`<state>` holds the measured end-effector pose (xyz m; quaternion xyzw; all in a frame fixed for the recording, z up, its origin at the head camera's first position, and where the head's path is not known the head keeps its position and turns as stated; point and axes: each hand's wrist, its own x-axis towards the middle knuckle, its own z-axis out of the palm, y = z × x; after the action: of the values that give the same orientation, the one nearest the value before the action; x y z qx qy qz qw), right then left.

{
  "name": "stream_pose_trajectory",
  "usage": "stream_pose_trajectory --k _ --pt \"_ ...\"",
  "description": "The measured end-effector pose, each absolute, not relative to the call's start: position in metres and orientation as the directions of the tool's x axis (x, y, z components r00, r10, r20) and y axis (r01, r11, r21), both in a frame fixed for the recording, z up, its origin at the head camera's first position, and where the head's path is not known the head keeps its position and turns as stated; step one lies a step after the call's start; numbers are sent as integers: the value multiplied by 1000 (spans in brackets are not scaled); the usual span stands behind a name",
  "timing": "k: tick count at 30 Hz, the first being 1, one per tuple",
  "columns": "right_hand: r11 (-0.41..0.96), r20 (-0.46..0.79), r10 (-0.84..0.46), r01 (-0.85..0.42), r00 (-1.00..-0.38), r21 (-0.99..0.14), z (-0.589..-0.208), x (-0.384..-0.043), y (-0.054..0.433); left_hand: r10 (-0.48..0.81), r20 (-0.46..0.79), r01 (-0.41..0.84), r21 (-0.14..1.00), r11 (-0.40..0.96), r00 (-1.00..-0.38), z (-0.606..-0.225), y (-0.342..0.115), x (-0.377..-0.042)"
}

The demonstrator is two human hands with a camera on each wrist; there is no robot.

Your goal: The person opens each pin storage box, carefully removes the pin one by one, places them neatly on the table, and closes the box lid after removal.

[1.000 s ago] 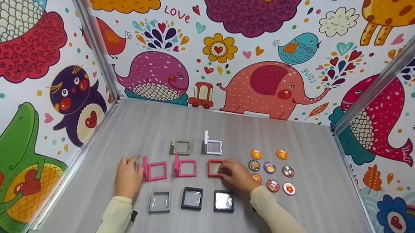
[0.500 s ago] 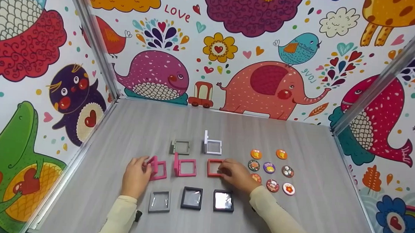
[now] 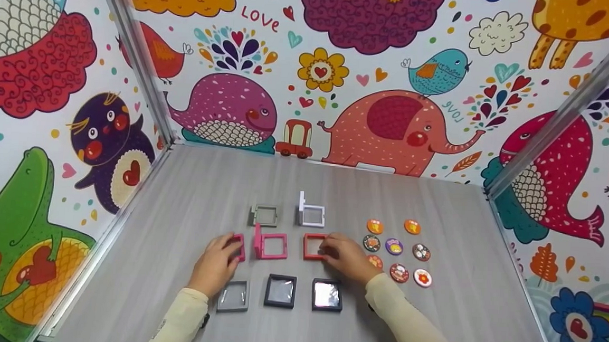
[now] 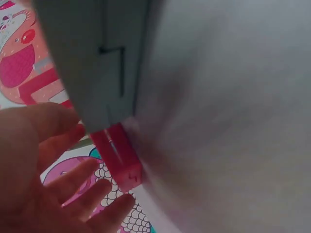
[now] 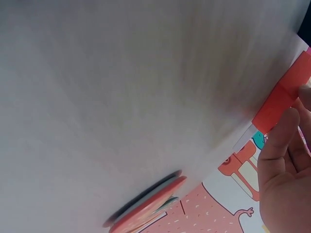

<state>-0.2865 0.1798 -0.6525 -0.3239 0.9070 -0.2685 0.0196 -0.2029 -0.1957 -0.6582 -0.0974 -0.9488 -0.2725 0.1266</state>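
My left hand (image 3: 216, 263) lies over the left pink display frame (image 3: 239, 247), covering much of it; the frame looks folded flat. In the left wrist view, the hand's fingers (image 4: 80, 179) are spread and fairly straight beside the folded pink frame (image 4: 119, 158). My right hand (image 3: 349, 255) holds the right edge of the red display frame (image 3: 308, 246), which lies flat. In the right wrist view, thumb and fingers bend at the end of the red frame (image 5: 282, 99). Between the hands, another pink display frame (image 3: 274, 247) stands with its lid raised.
Behind are a grey-green frame (image 3: 266, 216) and a white frame (image 3: 312, 215), lids up. Nearer lie a grey frame (image 3: 233, 296) and two black frames (image 3: 280, 291). Several round badges (image 3: 394, 246) lie at right. Printed walls (image 3: 311, 60) enclose the table (image 3: 414, 199).
My left hand has moved right, over the left pink frame, and its raised lid has gone down. The right hand has stayed on the red frame.
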Motion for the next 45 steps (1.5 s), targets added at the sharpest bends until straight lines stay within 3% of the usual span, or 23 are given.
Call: stream_pose_trajectory --k 10,14,22,29,38,45 --pt "653 110 -594 -557 -797 -513 -653 -286 180 138 294 267 464 844 -946 -659 -193 -200" --pt "647 122 -621 -594 -774 -478 -650 -290 179 139 279 258 451 855 -950 -655 -191 -202" --pt "614 148 -629 -604 -764 -508 -616 -295 162 142 263 251 449 858 -954 -652 -188 -202" --pt "516 267 -714 -744 -647 -424 -592 -294 109 131 254 240 464 853 -958 -654 -187 -202" --pt "449 192 -841 -851 -505 -273 -595 -283 56 143 271 260 468 844 -952 -657 -185 -202" --pt "416 177 -868 -873 -465 -255 -604 -284 49 141 262 251 456 854 -955 -656 -188 -202"
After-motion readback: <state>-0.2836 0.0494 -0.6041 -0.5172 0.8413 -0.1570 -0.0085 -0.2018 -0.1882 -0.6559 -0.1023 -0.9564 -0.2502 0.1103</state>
